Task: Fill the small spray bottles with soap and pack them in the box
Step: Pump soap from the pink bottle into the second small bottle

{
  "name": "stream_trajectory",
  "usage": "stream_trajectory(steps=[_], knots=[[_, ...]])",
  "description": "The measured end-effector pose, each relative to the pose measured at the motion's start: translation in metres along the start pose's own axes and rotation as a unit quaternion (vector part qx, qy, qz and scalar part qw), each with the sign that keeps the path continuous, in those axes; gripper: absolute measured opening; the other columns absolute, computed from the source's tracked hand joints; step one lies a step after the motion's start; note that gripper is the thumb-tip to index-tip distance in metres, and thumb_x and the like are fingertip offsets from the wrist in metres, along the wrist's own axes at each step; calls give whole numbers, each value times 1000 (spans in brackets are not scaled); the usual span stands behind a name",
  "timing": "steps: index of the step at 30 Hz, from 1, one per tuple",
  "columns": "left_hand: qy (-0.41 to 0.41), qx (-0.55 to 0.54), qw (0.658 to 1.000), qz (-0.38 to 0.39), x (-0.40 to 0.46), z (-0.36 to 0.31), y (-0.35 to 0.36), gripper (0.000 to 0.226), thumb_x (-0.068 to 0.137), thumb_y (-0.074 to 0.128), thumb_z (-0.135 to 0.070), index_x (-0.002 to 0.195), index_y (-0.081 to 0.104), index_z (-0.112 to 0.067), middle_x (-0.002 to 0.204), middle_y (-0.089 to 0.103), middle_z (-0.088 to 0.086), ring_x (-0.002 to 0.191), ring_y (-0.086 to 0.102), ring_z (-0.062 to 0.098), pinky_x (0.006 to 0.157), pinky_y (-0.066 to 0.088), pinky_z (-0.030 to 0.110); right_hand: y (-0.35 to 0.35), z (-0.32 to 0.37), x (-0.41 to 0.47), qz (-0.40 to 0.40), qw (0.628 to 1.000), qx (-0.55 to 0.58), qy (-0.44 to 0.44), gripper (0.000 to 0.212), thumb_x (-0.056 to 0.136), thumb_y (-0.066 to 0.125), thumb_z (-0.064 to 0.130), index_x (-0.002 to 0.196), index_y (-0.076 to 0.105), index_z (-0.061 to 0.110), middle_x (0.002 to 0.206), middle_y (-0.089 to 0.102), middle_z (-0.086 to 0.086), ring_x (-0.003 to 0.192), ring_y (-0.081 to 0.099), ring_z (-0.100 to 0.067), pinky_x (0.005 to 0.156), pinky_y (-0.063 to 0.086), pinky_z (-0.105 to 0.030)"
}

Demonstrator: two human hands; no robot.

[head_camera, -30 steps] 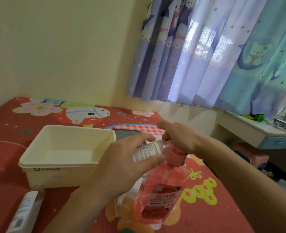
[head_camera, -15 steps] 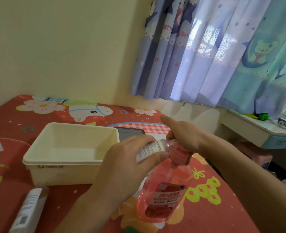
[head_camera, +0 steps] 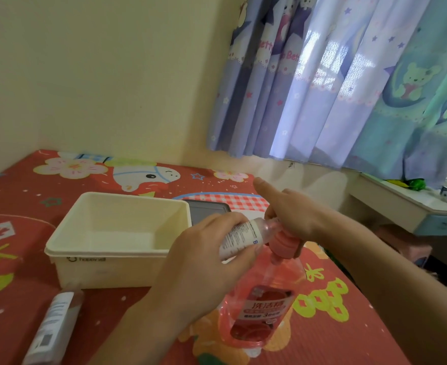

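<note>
Head view: left hand [head_camera: 204, 262] grips small spray bottle [head_camera: 243, 237]; right hand [head_camera: 293, 214] grips soap bottle [head_camera: 261, 299] pump [head_camera: 282, 245].

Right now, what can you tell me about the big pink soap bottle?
The pink soap bottle is see-through plastic holding pink liquid, with a pink pump top and a label printed in pink and white. It stands upright on the red patterned mat, right of the cream box. The right hand rests on its pump. The left hand holds a small labelled bottle tilted with its mouth at the pump.
</note>
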State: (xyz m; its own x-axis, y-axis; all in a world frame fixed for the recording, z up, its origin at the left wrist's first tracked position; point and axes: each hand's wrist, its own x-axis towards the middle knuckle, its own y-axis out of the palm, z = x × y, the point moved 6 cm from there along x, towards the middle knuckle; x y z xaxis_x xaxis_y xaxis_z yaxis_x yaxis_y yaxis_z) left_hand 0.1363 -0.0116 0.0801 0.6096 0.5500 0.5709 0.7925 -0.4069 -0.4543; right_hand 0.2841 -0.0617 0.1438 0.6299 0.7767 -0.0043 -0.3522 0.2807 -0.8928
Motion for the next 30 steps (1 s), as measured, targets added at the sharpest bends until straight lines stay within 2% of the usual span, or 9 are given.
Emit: stream_trajectory(steps=[6,8,10,13,15,21,25,27,30], knots=[[5,-21,1000,-8,0,-4,-1,33,87,65,-55,116,63,-39,95,64,-21,91,59,-1,70,43,13,-5,5,-8,86,993,63,41,64,89,24,77,79,55,22,58,61,2,60,59,-22,54,60,-42],[10,-21,1000,-15,0,-5,-2,33,87,65,-54,117,64,-39,94,65,-21,91,59,0,71,44,13,-6,6,-9,80,995,56,33,63,90,23,77,74,53,24,56,59,2,57,57,-19,53,59,-37],[11,-14,1000,-14,0,-3,-2,35,87,65,-56,117,65,-37,95,65,-20,93,59,0,74,45,14,-4,4,-5,44,998,33,14,71,91,20,75,74,59,19,59,59,2,58,55,-17,56,49,-27],[7,-4,1000,-8,0,2,-1,44,86,60,-64,119,65,-37,99,64,-21,95,58,-2,75,45,14,0,-2,2,3,1000,-6,-13,98,89,17,78,88,71,-4,82,68,-14,77,62,-26,70,45,-30],[7,-6,1000,-8,0,3,-1,52,83,56,-70,122,65,-36,101,64,-23,96,57,-4,76,43,9,0,-2,4,2,1000,-14,-14,99,87,16,79,88,72,-3,84,69,-15,79,63,-26,73,47,-33],[11,-37,999,-9,0,-5,-2,46,81,57,-65,118,66,-38,95,65,-21,94,59,-2,74,41,8,-6,5,-9,106,992,57,31,69,87,22,79,104,55,21,87,66,-4,77,66,-26,56,61,-47],[1,-31,1000,2,0,0,0,56,77,54,-70,120,65,-36,99,65,-21,96,58,-3,75,41,8,-4,3,-6,23,999,37,-9,64,93,20,73,85,61,24,70,59,3,68,60,-17,58,48,-26],[-7,-35,999,5,0,3,0,61,75,54,-72,122,65,-36,101,65,-22,98,57,-5,77,43,9,-1,2,-3,1,999,18,-31,68,92,18,74,76,61,23,70,59,2,73,58,-19,61,40,-25],[-13,-48,999,7,0,2,-1,55,76,58,-69,120,65,-37,98,65,-23,98,57,-5,76,43,9,-2,2,-1,33,999,22,-11,78,88,18,78,81,62,14,72,63,-4,73,64,-26,59,49,-29]])
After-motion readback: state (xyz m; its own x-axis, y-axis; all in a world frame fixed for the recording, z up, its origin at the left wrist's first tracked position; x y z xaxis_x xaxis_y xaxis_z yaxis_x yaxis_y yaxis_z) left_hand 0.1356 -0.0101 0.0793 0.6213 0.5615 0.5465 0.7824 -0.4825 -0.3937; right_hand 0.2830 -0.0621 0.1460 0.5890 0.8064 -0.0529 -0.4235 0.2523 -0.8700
